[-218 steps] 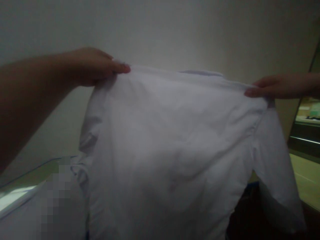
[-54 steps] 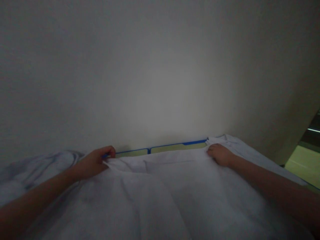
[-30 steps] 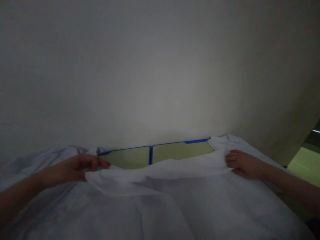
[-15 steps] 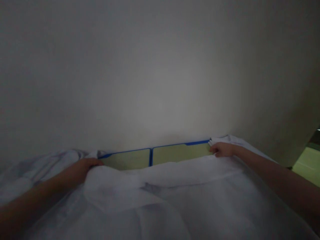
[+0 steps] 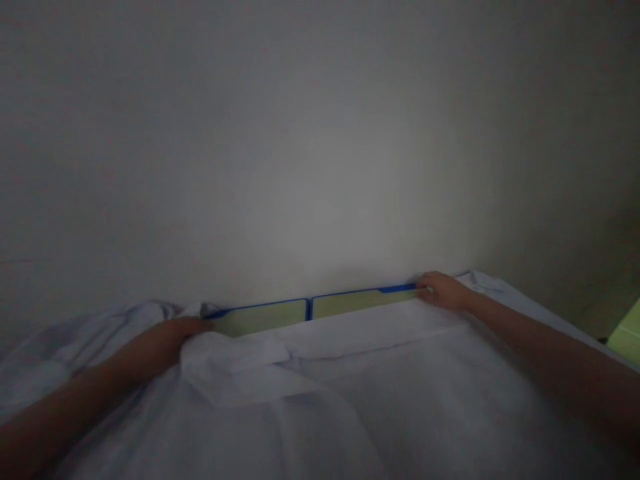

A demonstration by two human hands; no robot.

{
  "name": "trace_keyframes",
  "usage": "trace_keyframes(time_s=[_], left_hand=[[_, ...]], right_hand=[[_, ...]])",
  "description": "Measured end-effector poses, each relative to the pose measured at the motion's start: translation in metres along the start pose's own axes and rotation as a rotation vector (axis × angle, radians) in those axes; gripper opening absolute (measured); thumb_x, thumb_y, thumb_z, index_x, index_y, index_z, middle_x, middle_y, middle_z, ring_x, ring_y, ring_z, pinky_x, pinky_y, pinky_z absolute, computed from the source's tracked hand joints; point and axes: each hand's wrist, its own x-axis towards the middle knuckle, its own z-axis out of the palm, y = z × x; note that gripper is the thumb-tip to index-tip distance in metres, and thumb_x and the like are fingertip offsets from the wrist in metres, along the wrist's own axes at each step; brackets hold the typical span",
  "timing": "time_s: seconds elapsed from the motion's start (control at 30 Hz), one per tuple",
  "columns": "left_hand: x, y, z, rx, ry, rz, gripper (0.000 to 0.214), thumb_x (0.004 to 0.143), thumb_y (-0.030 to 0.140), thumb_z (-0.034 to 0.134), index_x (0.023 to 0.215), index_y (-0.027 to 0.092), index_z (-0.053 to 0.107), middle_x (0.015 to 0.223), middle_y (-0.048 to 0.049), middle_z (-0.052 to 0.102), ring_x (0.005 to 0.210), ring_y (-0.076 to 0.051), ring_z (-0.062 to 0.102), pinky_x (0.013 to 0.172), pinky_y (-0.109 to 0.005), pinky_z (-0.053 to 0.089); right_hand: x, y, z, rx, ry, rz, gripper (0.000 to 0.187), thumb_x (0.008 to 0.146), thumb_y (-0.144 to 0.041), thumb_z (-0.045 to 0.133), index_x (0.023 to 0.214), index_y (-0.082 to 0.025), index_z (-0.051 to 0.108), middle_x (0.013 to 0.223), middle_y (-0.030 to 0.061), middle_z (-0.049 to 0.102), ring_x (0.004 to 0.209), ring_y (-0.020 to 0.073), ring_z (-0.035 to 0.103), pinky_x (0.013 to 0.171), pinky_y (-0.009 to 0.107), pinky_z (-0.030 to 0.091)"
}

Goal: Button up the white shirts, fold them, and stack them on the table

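A large white cloth, like a sheet (image 5: 360, 387), spreads across the surface in front of me, creased and folded over near its far edge. At the left, my left hand (image 5: 183, 333) is closed on that far edge beside a bunched part of the cloth. My right hand (image 5: 440, 291) pinches the edge farther right, close to the wall. Between my hands a strip of two pale yellow-green tabletops (image 5: 350, 303) with blue rims shows past the cloth. Motion and dim light blur my fingertips.
A plain grey-white wall (image 5: 325, 167) rises directly behind the far blue rim. Greenish floor (image 5: 627, 333) shows at the far right, past the cloth. More rumpled cloth lies on the left.
The sheet's far edge has moved toward the wall and straightened, so the uncovered strip is narrower. My right hand has moved slightly toward the wall; my left hand has shifted little.
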Motion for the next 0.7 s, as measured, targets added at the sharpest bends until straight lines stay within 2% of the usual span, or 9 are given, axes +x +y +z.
trace_keyframes(time_s=[0.07, 0.13, 0.23, 0.33, 0.4, 0.5, 0.6, 0.7], left_hand=[[-0.004, 0.001, -0.001, -0.008, -0.032, 0.119, 0.040, 0.076, 0.036, 0.054, 0.113, 0.022, 0.061, 0.119, -0.0010, 0.059, 0.108, -0.021, 0.054, 0.097, -0.026, 0.036], [-0.008, 0.001, -0.003, 0.034, -0.042, 0.205, 0.043, 0.078, 0.037, 0.053, 0.118, 0.023, 0.057, 0.128, -0.0022, 0.052, 0.116, -0.023, 0.047, 0.102, -0.030, 0.031], [-0.013, 0.004, -0.002, 0.133, -0.085, 0.313, 0.041, 0.082, 0.030, 0.047, 0.122, 0.027, 0.054, 0.133, -0.0014, 0.047, 0.123, -0.022, 0.041, 0.105, -0.033, 0.028], [-0.017, 0.011, 0.002, 0.196, -0.089, 0.375, 0.044, 0.082, 0.022, 0.044, 0.125, 0.029, 0.051, 0.134, -0.0019, 0.046, 0.123, -0.020, 0.041, 0.105, -0.033, 0.030], [-0.020, 0.016, 0.006, 0.221, -0.068, 0.384, 0.049, 0.081, 0.018, 0.043, 0.128, 0.030, 0.047, 0.135, -0.0009, 0.044, 0.123, -0.019, 0.041, 0.105, -0.033, 0.030], [-0.022, 0.019, 0.010, 0.235, -0.071, 0.397, 0.056, 0.079, 0.014, 0.041, 0.132, 0.034, 0.040, 0.139, 0.0025, 0.040, 0.124, -0.018, 0.040, 0.105, -0.033, 0.030], [-0.022, 0.019, 0.011, 0.210, -0.109, 0.404, 0.052, 0.081, 0.015, 0.040, 0.129, 0.033, 0.044, 0.136, 0.0022, 0.043, 0.122, -0.018, 0.043, 0.105, -0.033, 0.031], [-0.020, 0.016, 0.014, 0.155, -0.151, 0.434, 0.046, 0.082, 0.018, 0.041, 0.125, 0.031, 0.050, 0.131, 0.0007, 0.049, 0.120, -0.018, 0.046, 0.104, -0.032, 0.032]], right_hand=[[-0.014, -0.045, 0.001, 0.047, -0.020, -0.136, 0.040, 0.077, -0.049, 0.055, 0.099, -0.016, 0.064, 0.100, 0.0114, 0.059, 0.095, 0.0218, 0.052, 0.086, 0.033, 0.037], [-0.035, -0.100, 0.001, 0.160, -0.073, -0.194, 0.044, 0.075, -0.052, 0.056, 0.100, -0.017, 0.063, 0.098, 0.0093, 0.059, 0.090, 0.0197, 0.054, 0.081, 0.031, 0.040], [-0.073, -0.181, -0.003, 0.342, -0.234, -0.130, 0.043, 0.079, -0.050, 0.050, 0.110, -0.021, 0.059, 0.081, 0.0045, 0.062, 0.070, 0.0147, 0.056, 0.064, 0.026, 0.041], [-0.108, -0.239, -0.007, 0.440, -0.464, -0.058, 0.062, 0.075, -0.049, 0.055, 0.131, -0.025, 0.042, 0.081, 0.0052, 0.064, 0.068, 0.0180, 0.059, 0.059, 0.027, 0.041], [-0.121, -0.259, -0.005, 0.500, -0.517, 0.003, 0.078, 0.068, -0.046, 0.063, 0.136, -0.024, 0.034, 0.094, 0.0096, 0.064, 0.080, 0.0228, 0.060, 0.064, 0.031, 0.044], [-0.127, -0.272, 0.003, 0.684, -0.448, 0.041, 0.084, 0.057, -0.035, 0.070, 0.133, -0.022, 0.039, 0.108, 0.0101, 0.061, 0.095, 0.0254, 0.057, 0.078, 0.033, 0.046], [-0.127, -0.276, 0.002, 0.820, -0.516, 0.105, 0.065, 0.057, -0.029, 0.064, 0.120, -0.019, 0.053, 0.099, 0.0042, 0.065, 0.088, 0.0212, 0.060, 0.072, 0.027, 0.048], [-0.137, -0.283, -0.014, 0.738, -0.605, 0.084, 0.045, 0.062, -0.033, 0.058, 0.104, -0.020, 0.062, 0.081, 0.0002, 0.067, 0.076, 0.0189, 0.061, 0.061, 0.024, 0.047]])
